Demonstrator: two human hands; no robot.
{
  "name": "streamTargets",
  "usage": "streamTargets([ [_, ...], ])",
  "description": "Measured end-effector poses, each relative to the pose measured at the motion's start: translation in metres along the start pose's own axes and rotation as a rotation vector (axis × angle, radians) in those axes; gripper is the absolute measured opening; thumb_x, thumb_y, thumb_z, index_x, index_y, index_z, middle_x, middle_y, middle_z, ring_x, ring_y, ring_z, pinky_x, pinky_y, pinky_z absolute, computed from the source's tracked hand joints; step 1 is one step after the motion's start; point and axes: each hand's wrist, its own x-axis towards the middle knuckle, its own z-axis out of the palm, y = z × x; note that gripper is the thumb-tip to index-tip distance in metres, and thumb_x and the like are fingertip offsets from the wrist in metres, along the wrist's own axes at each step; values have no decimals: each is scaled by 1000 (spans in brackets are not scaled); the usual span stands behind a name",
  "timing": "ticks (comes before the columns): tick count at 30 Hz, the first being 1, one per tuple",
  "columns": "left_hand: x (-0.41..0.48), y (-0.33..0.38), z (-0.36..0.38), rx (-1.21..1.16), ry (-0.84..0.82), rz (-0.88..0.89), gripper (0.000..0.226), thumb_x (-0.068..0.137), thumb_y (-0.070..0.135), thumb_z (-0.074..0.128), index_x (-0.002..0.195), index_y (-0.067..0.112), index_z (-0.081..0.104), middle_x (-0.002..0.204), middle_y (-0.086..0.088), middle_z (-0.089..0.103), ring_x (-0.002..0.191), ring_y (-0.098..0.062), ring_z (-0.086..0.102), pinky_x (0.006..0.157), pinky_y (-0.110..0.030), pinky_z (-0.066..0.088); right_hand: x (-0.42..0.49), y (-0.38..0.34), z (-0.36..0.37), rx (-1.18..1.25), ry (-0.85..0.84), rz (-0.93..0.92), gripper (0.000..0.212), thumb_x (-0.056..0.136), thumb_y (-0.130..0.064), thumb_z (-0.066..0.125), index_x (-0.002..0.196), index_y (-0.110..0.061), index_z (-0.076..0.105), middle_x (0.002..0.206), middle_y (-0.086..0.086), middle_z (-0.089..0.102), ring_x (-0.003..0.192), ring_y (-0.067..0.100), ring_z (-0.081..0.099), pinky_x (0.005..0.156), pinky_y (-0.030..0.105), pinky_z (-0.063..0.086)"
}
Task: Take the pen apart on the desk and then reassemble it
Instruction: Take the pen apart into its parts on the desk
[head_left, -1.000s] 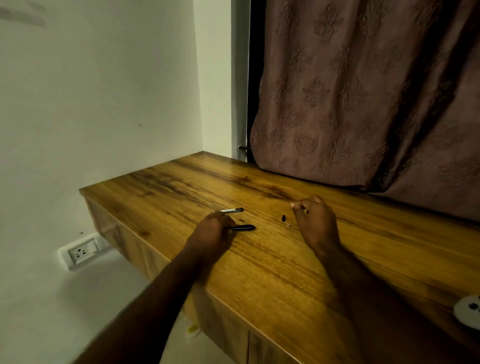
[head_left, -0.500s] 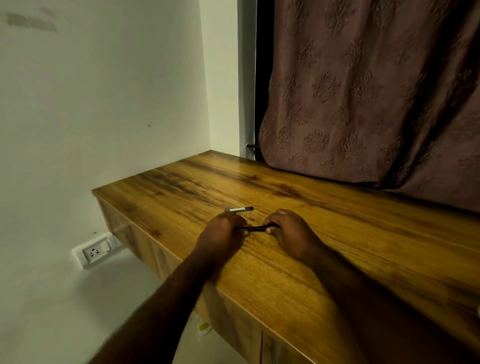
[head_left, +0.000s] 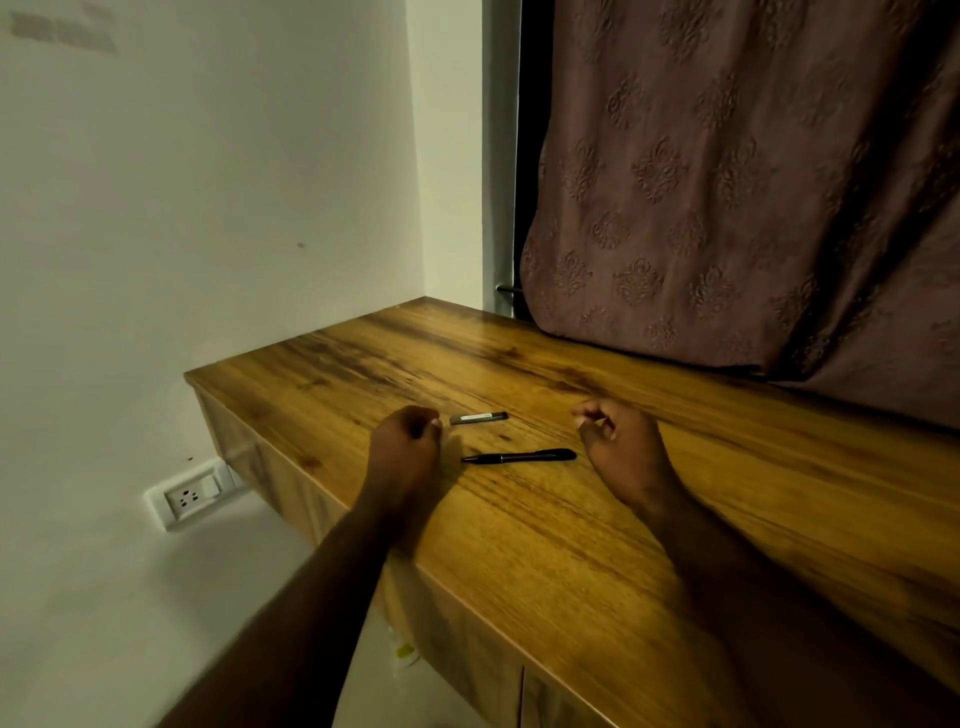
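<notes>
A black pen body (head_left: 519, 457) lies flat on the wooden desk (head_left: 571, 545), its tip pointing left. A short grey pen piece (head_left: 478, 418) lies just behind it. My left hand (head_left: 408, 444) rests on the desk to the left of both parts, its fingers curled in and its thumb against the forefinger, with nothing seen in it. Right of the pen body, my right hand (head_left: 618, 441) also has curled fingers, thumb and forefinger close together, and no part shows between them. Neither hand touches the pen.
A patterned curtain (head_left: 727, 182) hangs over the desk's back edge. The desk's left end stops near the white wall (head_left: 182, 208), with a wall socket (head_left: 189, 496) below it. The near edge of the desk runs diagonally under my forearms.
Half a second ago both hands held the black pen body between them. Both have let go and drawn apart, leaving it lying on the desk.
</notes>
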Motion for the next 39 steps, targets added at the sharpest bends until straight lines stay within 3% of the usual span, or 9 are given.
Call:
streamTargets([
  [4, 1, 5, -10, -94, 121, -69, 18, 96, 13, 55, 109, 11, 66, 96, -6, 69, 89, -21, 66, 79, -35, 57, -1, -1, 3, 51, 35, 28, 16, 90, -9, 58, 96, -15, 72, 91, -2, 70, 86, 15, 65, 77, 28, 49],
  [8, 13, 3, -1, 0, 68, -45, 21, 89, 11, 63, 110, 7, 67, 101, -9, 69, 95, -23, 66, 89, -38, 55, -5, -10, 11, -16, -9, -73, 15, 91, -10, 59, 98, -13, 72, 91, -3, 70, 80, 6, 60, 70, 21, 45],
  [12, 24, 7, 14, 89, -102, -42, 29, 89, 18, 67, 117, 14, 61, 104, -4, 60, 79, -11, 62, 48, -10, 48, -9, -17, 20, -64, -147, -206, 16, 88, -11, 62, 96, -15, 74, 91, -8, 66, 81, -1, 55, 66, 10, 42],
  [16, 45, 4, 27, 89, -229, -67, 38, 84, 20, 70, 120, 14, 58, 107, -5, 59, 81, -11, 62, 50, -11, 50, -3, -12, 24, -56, -137, -210, 16, 86, -11, 63, 92, -16, 77, 89, -6, 68, 88, 9, 60, 74, 31, 53],
  [20, 68, -6, 33, 281, -256, -42, 28, 55, 40, 70, 83, 37, 70, 91, -1, 72, 87, -22, 71, 79, -42, 60, 0, -9, 25, -67, -148, -205, 19, 87, -11, 61, 95, -18, 76, 91, -9, 67, 94, 10, 58, 80, 33, 52],
  [23, 69, -1, 33, 412, -293, 18, 4, 61, 45, 66, 61, 41, 69, 68, 5, 72, 77, -21, 72, 70, -32, 58, 0, -8, 26, -79, -171, -216, 20, 86, -11, 60, 96, -19, 76, 91, -9, 66, 96, 11, 56, 82, 34, 51],
  [27, 66, -1, 34, 493, -239, 106, 22, 77, 41, 64, 56, 35, 62, 58, 14, 61, 68, -14, 66, 64, -25, 47, 0, -8, 25, -82, -150, -197, 19, 88, -13, 59, 96, -18, 75, 90, -7, 67, 96, 12, 56, 81, 36, 52],
  [32, 50, -4, 27, 169, -96, 118, 14, 77, 37, 69, 75, 23, 63, 69, 1, 67, 64, -20, 64, 58, -37, 54, -5, -13, 23, -88, -129, -176, 19, 89, -15, 59, 100, -17, 75, 96, -5, 69, 97, 12, 59, 84, 33, 52],
  [39, 5, 10, 7, -249, -54, 77, 8, 94, 17, 58, 97, 14, 65, 91, -11, 68, 81, -23, 66, 69, -36, 57, -13, -32, 32, 295, -41, 91, 18, 90, -18, 63, 107, -19, 69, 91, -1, 71, 79, 10, 66, 69, 28, 56],
])
